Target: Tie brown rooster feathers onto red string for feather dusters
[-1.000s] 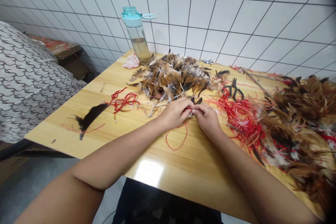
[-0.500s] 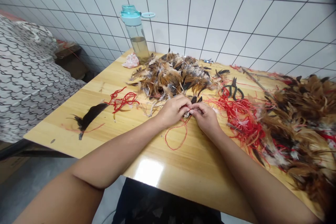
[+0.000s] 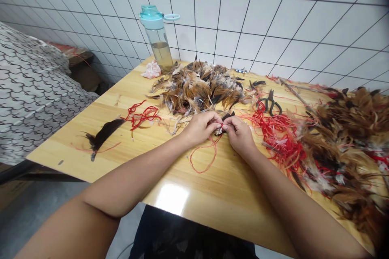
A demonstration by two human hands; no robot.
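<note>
1. In the head view, the left hand [image 3: 203,127] pinched red cord [image 3: 215,147] between thumb and fingertips, around the middle of the table [image 3: 170,166].
2. The right hand [image 3: 239,132] pinched just beside it, fingertips nearly meeting the left's.
3. A small feather bundle [image 3: 219,131] sat at those fingertips; how firmly it was gripped, I could not tell. The cord looped toward the near edge.
4. Beyond the hands, a brown feather heap [image 3: 197,89] lay toward the far edge.
5. A bottle [image 3: 159,44] stood by the far-left corner.
6. Cutters [image 3: 270,103] lay toward the right, beside tangled red strands [image 3: 282,137].
</note>
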